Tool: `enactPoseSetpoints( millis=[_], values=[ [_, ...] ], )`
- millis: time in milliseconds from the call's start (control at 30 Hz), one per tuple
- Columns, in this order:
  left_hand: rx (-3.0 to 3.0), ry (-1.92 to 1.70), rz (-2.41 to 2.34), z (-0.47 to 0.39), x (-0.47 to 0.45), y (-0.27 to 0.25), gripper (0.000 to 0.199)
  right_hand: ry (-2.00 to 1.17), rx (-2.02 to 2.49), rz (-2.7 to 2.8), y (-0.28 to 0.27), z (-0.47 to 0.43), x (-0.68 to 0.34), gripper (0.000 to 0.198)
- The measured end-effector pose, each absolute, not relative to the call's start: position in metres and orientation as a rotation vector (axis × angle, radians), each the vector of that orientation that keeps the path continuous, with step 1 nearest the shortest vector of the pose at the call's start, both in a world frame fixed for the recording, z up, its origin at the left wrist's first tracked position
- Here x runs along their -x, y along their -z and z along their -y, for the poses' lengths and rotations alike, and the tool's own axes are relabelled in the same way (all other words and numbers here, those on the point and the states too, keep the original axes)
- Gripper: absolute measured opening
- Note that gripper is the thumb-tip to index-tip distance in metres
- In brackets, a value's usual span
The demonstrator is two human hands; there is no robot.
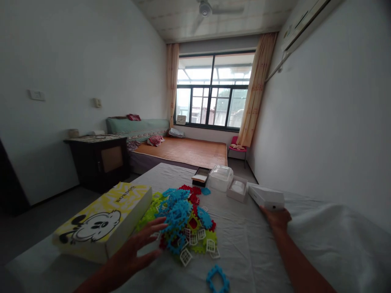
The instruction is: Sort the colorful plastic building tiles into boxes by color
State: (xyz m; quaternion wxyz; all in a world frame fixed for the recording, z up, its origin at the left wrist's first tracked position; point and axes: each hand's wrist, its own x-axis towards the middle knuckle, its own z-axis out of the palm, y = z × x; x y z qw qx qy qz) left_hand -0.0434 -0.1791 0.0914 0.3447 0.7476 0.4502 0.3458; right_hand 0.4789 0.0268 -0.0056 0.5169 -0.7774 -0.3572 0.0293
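Note:
My left hand [142, 248] is open, fingers spread, in front of a pile of plastic building pieces [175, 211] in blue, red, green and white. The yellow and white shoebox [100, 224], printed with a cartoon dog, lies just left of that hand. At the right, my right hand [276, 217] grips the near end of a slim white box [267, 196]; its fingers are partly hidden beneath and behind the box. One blue piece [217, 280] lies apart from the pile at the front edge of the view.
Behind the pile stand a black open box [200, 178], a clear plastic container [220, 178] and a small open white box [237, 189]. A pale cloth [241, 244] covers the table. Beyond it are a bed [186, 150] and a dark cabinet [97, 160].

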Motion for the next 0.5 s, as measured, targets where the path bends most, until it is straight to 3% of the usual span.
enactPoseSetpoints(
  millis=[233,500],
  values=[
    [-1.803,-0.947,-1.328,0.202,0.082,-0.064,0.048,-0.068,2.192,0.801,0.002,-0.042,-0.445,0.107],
    [-1.813,-1.04,-1.524,0.218,0.095,-0.063,0.038,-0.212,2.164,1.084,0.008,-0.047,-0.463,0.076]
  ],
)
